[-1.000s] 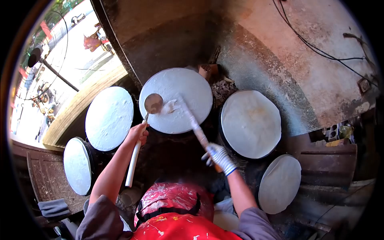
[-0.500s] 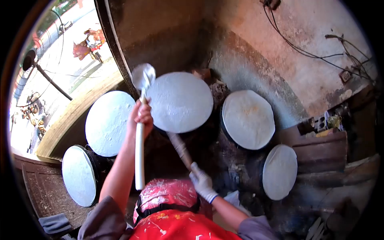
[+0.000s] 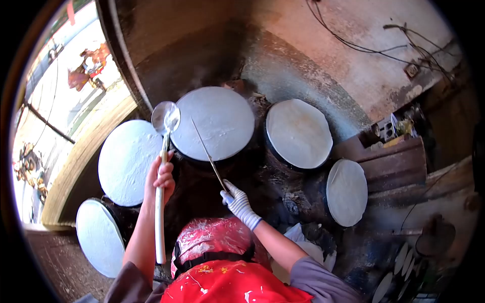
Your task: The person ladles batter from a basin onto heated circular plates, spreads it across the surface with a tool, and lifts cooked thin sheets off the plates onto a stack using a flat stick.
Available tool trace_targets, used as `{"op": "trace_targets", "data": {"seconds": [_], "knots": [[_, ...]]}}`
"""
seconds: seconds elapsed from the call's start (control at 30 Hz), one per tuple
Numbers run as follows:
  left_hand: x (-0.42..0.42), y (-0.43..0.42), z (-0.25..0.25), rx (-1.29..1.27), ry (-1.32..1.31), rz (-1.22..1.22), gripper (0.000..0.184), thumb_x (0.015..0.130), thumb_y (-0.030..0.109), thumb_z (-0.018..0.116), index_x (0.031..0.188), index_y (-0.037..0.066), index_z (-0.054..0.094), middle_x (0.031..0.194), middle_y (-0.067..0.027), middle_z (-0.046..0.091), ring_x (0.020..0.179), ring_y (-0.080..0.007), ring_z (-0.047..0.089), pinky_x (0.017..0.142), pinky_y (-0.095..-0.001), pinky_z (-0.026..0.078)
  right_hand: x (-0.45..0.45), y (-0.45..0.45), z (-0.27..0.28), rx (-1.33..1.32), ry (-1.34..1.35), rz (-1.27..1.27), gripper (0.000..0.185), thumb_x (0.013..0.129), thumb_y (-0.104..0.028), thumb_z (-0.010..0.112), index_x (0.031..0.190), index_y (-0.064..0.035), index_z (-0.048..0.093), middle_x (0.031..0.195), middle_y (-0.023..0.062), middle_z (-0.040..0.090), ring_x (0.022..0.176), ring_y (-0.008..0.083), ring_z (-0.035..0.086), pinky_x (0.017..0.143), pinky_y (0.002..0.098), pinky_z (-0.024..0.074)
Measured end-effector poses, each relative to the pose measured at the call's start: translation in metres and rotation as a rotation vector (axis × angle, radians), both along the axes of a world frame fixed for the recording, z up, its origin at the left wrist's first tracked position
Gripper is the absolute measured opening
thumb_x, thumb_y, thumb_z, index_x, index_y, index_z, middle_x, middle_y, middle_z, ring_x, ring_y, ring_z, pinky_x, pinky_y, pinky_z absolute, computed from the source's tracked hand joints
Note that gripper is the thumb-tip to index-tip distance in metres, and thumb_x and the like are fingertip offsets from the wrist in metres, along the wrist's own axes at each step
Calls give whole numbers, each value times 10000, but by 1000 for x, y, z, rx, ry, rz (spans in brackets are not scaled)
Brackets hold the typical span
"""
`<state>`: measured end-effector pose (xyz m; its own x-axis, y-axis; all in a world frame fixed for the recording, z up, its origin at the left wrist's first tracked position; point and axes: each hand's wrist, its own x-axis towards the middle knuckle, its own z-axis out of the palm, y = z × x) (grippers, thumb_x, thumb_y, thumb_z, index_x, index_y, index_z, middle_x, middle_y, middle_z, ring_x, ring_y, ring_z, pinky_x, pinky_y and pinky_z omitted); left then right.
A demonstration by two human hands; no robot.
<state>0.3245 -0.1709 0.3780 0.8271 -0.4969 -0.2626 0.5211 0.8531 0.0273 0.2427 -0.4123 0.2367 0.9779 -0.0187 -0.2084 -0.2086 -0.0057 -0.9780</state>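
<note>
My bare left hand [image 3: 162, 177] is wrapped round the pale handle of a metal ladle [image 3: 165, 117]. Its whitish bowl points up, between the left round pan [image 3: 129, 164] and the large middle one [image 3: 212, 123]. My right hand [image 3: 241, 204], in a striped white glove, grips a long thin flat stick [image 3: 206, 149]. The stick slants up and left across the front of the middle pan; I cannot tell whether it touches the surface. A smooth white layer, looking like batter, covers each pan.
More white-topped pans stand around: one at the lower left [image 3: 98, 237], one at the right [image 3: 299, 132] and a smaller one [image 3: 347, 193] farther right. A wooden rim [image 3: 86, 161] borders the bright street side. Cables [image 3: 348, 45] hang on the wall.
The stick has swung up from the middle pan's front edge to lie across its front, and now shows a thin profile. The ladle is lower in view. The whole view has shifted slightly.
</note>
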Motion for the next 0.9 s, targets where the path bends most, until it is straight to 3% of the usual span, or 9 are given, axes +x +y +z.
{"op": "trace_targets", "data": {"seconds": [0.1,0.23,0.37,0.43,0.5,0.6,0.7,0.77,0.9], "knots": [[-2,-24,-16,179,-13,-47,387,941,371,392,1183,72,432,665,28,444,352,-17,328,342,-151,280,9,-12,108,537,245,99,325,919,-295,476,1108,-42,552,607,15,574,407,54,449,404,176,360],[7,-80,-31,371,-120,-125,576,877,544,396,1222,83,405,1047,-120,593,333,-35,360,291,-145,286,26,-28,142,524,360,360,370,913,-372,466,948,-32,606,567,1,559,425,56,470,418,177,369],[18,-143,-23,531,-209,-167,474,866,233,552,1241,19,357,880,-139,580,310,-40,303,281,-166,247,48,-76,130,634,480,503,384,904,-392,474,922,-33,609,635,19,580,505,86,520,486,220,414],[24,-166,-25,546,-185,-123,460,872,226,539,1238,16,358,846,-137,568,296,-42,296,270,-163,241,74,-125,114,280,160,647,375,908,-377,471,958,-30,604,740,40,610,598,114,572,549,250,451],[33,-183,-13,500,-71,-100,440,889,235,507,1247,29,356,786,-85,533,294,-31,293,257,-145,238,128,-204,118,83,-43,374,307,877,-308,514,955,-21,591,821,85,626,655,163,597,551,292,479],[45,-199,-6,491,-65,-77,444,897,253,493,1265,47,352,799,-62,531,291,-24,285,254,-141,234,222,-356,21,-716,-147,-229,396,802,-223,583,1129,-6,528,1072,183,587,979,278,567,817,371,458],[54,-207,2,511,-26,-46,442,919,238,452,1296,48,321,803,-66,533,289,-32,300,246,-149,245,258,-427,61,-1418,60,-135,658,765,-262,620,1333,-94,336,1295,129,445,1190,321,413,957,432,359],[56,-208,3,478,-25,-32,440,922,224,444,1302,43,313,806,-73,533,291,-39,318,243,-152,259,279,-447,43,-1505,48,-145,709,749,-244,627,1364,-163,283,1352,119,380,1211,337,381,960,479,324],[55,-225,-1,492,-58,-10,446,922,206,446,1296,12,301,803,-75,520,311,-39,346,256,-140,269,303,-453,60,-1440,129,78,439,754,-280,616,1178,-202,534,1239,83,503,1187,303,419,952,479,319]]}}
